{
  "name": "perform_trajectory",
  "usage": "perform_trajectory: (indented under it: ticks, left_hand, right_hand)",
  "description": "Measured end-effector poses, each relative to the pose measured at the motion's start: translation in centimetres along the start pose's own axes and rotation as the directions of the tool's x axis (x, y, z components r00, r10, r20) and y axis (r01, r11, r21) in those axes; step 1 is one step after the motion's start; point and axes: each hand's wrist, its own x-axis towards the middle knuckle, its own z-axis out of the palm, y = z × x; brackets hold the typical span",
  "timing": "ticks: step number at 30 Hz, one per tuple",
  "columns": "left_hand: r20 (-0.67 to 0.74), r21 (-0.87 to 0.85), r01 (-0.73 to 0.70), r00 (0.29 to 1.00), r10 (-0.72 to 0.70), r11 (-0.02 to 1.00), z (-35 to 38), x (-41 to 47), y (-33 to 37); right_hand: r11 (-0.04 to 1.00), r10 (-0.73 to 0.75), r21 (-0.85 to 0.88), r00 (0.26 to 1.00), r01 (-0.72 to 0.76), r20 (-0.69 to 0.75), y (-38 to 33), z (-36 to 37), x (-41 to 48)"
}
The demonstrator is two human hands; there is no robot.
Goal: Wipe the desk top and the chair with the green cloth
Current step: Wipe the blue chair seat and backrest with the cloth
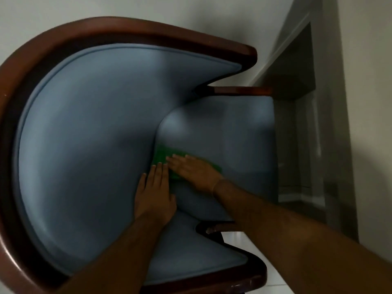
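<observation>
I look straight down on a chair with blue-grey padding (84,128) and a curved dark wooden frame (118,28). The green cloth (162,155) lies on the seat where it meets the curved backrest. My right hand (195,170) presses flat on the cloth, fingers spread, and covers most of it. My left hand (154,194) rests flat on the backrest padding beside the cloth, its fingertips at the cloth's near edge. The desk top does not show clearly.
A grey frame or desk leg structure (297,128) stands to the right of the chair's seat. Pale floor (364,102) surrounds the chair. A wooden armrest (241,91) juts toward that frame, and the near armrest (218,228) sits under my right forearm.
</observation>
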Motion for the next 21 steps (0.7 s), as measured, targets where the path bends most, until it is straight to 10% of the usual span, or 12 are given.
perform_trajectory:
  ticks: [7, 15, 18, 21]
  left_hand:
    - [-0.094, -0.006, -0.021, 0.995, 0.02, 1.0, -0.1, 2.0, 0.7]
    - [-0.201, -0.071, -0.032, 0.979, 0.017, 0.997, -2.6, 5.6, 1.4]
    - [-0.221, -0.154, 0.01, 0.974, -0.044, 0.988, -3.4, 6.5, 1.4]
    - [-0.181, -0.305, 0.164, 0.957, -0.226, 0.938, -4.0, 7.1, 1.4]
  right_hand:
    - [0.921, 0.389, 0.099, 0.89, -0.376, -0.24, 7.2, -5.4, 1.4]
    - [0.553, 0.811, 0.437, 0.339, -0.709, -0.477, 6.6, -3.6, -8.7]
    - [0.544, 0.825, 0.394, 0.386, -0.741, -0.412, 2.6, -0.7, -13.0]
    - [0.664, 0.745, 0.256, 0.594, -0.702, -0.304, -1.1, 1.8, -15.8]
